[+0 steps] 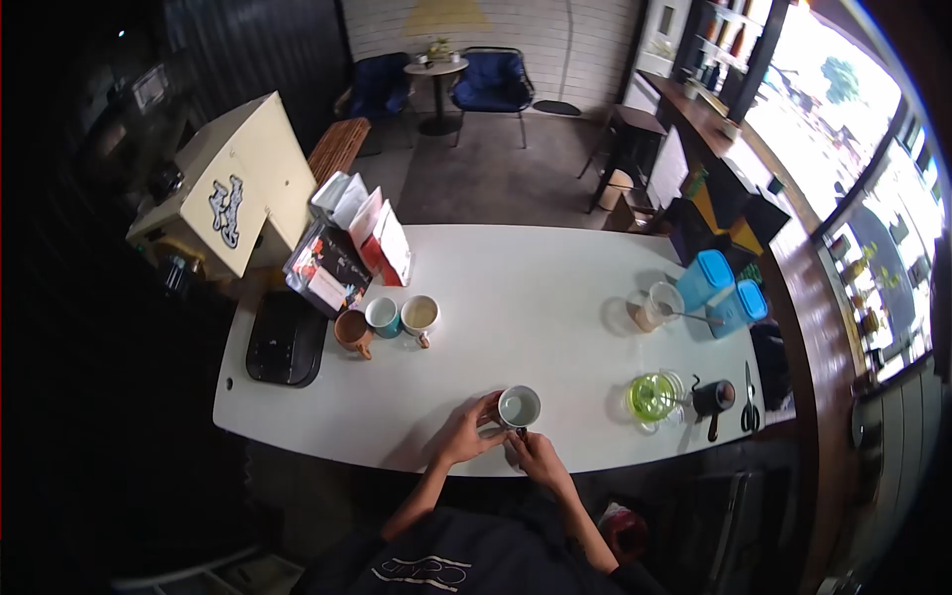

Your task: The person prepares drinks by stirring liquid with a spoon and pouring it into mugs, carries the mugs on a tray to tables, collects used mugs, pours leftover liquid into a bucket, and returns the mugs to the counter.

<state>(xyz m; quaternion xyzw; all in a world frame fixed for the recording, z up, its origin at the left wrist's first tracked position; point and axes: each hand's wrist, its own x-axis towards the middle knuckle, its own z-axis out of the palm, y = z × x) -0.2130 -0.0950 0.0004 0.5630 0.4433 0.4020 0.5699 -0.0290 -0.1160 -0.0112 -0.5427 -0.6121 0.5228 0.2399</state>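
Note:
Near the front edge of the white counter (496, 268), my two hands are on a mug (519, 405) with a pale inside and a darker outside. My left hand (470, 436) curves round the mug's left side. My right hand (540, 459) pinches at the handle, on the side toward me. Whether the mug rests on the counter or is slightly raised, I cannot tell. To the left of my hands stand three more cups: a brown mug (353, 335), a teal cup (383, 318) and a cream mug (420, 315).
At left are a cream machine (233, 188), upright pouches (382, 243) and a black scale (286, 339). On the right stand blue-lidded containers (707, 281), a clear cup (658, 307), a glass pot of green liquid (652, 398), a dark pitcher (713, 398) and scissors (750, 405).

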